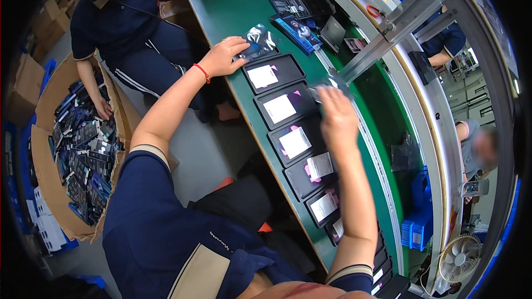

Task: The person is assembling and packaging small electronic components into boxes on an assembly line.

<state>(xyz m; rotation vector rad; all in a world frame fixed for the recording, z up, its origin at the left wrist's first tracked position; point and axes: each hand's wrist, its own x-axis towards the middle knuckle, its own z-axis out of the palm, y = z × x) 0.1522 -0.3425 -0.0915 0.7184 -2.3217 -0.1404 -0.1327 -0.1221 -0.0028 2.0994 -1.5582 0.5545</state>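
Note:
A row of black open box trays (276,77) lies along the green bench, each with a white printed sheet (280,108) and bits of pink in it. My left hand (226,56), with a red cord at the wrist, reaches to the far end of the row. Its fingers and thumb close on the near edge of a clear plastic bag (261,39) with something dark and blue inside. My right hand (339,117), smeared by motion, hovers over the right side of the row. Its fingertips overlap another clear plastic bag (332,84); whether they grip it is unclear.
Blue-and-black retail boxes (298,33) lie farther up the green bench (208,5). A metal post (382,33) rises on the right, near blue bins (415,230) and a fan (460,257). At left, a co-worker (130,27) reaches into a carton (44,171) full of small packages.

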